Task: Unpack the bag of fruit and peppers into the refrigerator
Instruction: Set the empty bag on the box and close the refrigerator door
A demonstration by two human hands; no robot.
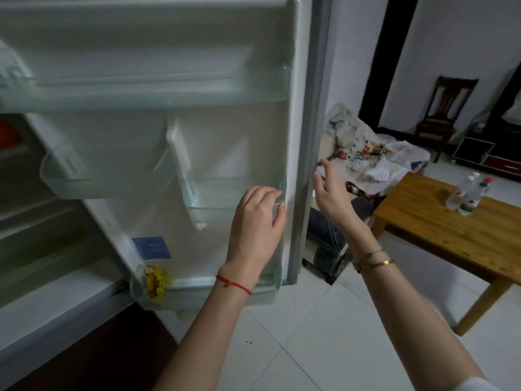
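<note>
The refrigerator door (231, 136) stands open in front of me, its inner side lined with clear plastic bins. My left hand (258, 221) rests over the right end of a small clear door bin (214, 190), fingers curled on its rim. My right hand (331, 193) is open beside the door's outer edge (307, 165), fingers spread, holding nothing. The fridge's interior shelves (33, 221) show at the far left. No bag, fruit or peppers are in view.
A yellow packet (155, 282) sits in the bottom door bin. A wooden table (456, 235) with plastic bottles (468, 193) stands at right. Behind the door is a cluttered surface with cloths and bags (363, 148). A wooden chair (442, 108) stands far back. White tiled floor lies below.
</note>
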